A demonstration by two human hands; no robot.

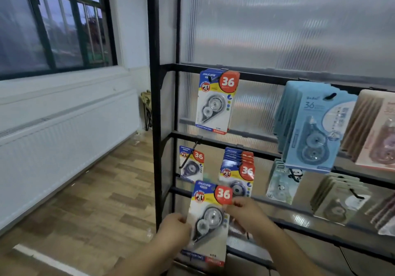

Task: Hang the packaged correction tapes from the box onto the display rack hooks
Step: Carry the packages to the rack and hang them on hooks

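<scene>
While the left hand (175, 229) and right hand (245, 212) pinch the side edges of 1 tape pack (210, 218) at lower centre, best square its top hole to the hook (195, 147) above-left; slide straight.

camera: one, riding on the person's head | facing: looking forward and down at the display rack (155, 126), window (53, 29) showing off to the left | nearness: sitting close, left hand (174, 228) and right hand (245, 213) showing at the bottom
</scene>
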